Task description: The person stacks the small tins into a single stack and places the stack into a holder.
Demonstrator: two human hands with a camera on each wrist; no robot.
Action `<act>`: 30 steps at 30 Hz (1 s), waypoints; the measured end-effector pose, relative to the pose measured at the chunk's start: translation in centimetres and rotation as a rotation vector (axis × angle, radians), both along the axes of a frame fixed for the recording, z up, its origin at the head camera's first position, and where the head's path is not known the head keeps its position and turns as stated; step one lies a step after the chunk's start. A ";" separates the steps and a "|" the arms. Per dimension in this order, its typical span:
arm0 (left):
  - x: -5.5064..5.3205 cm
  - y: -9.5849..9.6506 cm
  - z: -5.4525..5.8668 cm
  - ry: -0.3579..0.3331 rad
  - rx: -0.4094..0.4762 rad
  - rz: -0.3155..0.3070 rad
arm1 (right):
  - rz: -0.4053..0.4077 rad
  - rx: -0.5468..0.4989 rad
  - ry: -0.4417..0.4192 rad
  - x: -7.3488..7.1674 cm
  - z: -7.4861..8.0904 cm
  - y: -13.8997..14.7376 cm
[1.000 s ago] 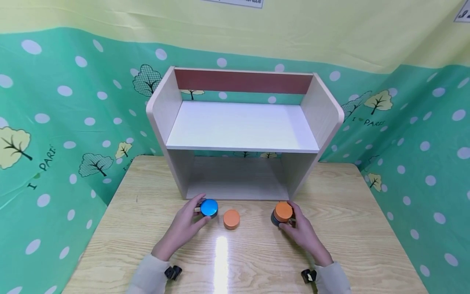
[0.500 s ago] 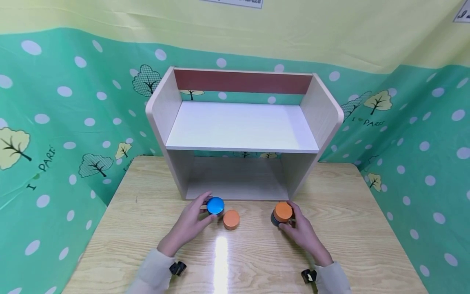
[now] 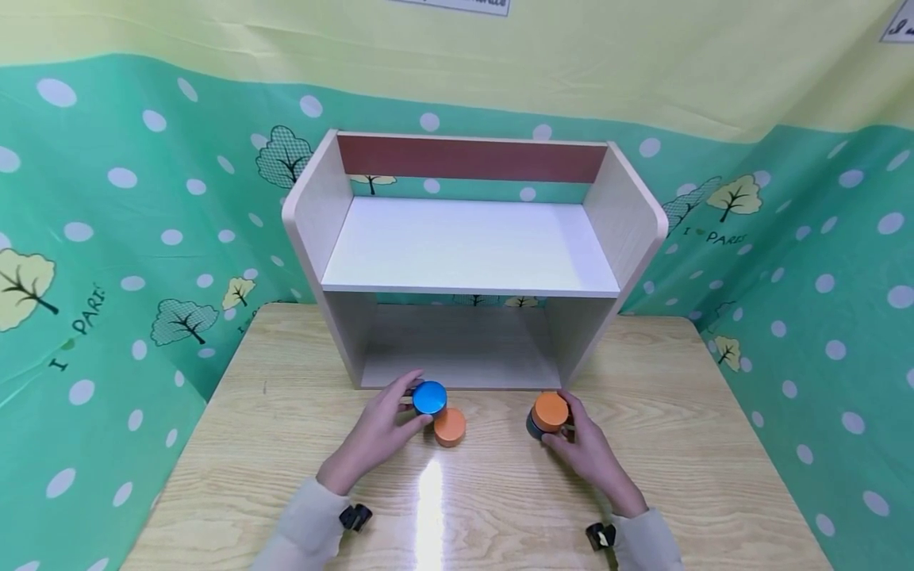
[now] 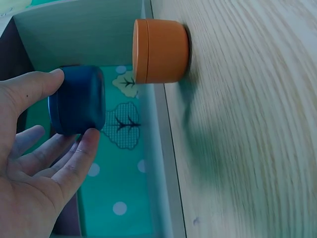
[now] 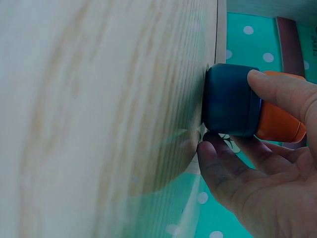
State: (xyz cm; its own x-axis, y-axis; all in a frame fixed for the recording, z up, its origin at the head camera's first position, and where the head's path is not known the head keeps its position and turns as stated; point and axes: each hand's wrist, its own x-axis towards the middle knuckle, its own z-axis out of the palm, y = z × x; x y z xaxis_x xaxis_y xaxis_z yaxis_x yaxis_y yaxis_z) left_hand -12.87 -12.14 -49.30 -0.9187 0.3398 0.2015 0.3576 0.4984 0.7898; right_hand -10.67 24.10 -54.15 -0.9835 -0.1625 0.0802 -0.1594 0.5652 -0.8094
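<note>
the left hand point(image 3: 374, 432) pinches the blue jar point(image 3: 429, 398), thumb on its near side and fingers curled at its far side, holding it off the tabletop point(image 3: 500, 507) in front of the shelf point(image 3: 471, 246). the jar is squat, its axis close to upright, top facing up. near it the orange jar point(image 3: 450, 427) stands upright on the tabletop, top up; the left wrist view shows the two apart. the left hand reaches in from the lower left, pointing forward and inward. the right hand point(image 3: 587, 448) slants in from the lower right and grips the dark jar point(image 5: 230, 99), thumb near, fingers bent behind; that jar stands upright on the tabletop, with the upper jar point(image 3: 551, 411), orange and also upright, stacked on it. whether the fingers touch the upper jar, i cannot tell.
</note>
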 end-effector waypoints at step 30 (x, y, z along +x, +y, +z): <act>-1.7 3.2 0.9 -0.014 0.022 -0.133 | 0.003 -0.008 0.003 0.1 0.3 0.1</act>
State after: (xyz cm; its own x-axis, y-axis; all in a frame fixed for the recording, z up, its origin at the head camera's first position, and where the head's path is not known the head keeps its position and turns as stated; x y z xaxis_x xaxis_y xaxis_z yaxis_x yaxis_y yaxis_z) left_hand -14.55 -8.90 -48.43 -0.8685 0.4544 0.1979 0.4084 0.4300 0.8052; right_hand -10.61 24.18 -53.86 -0.9828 -0.1647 0.0841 -0.1632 0.5584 -0.8133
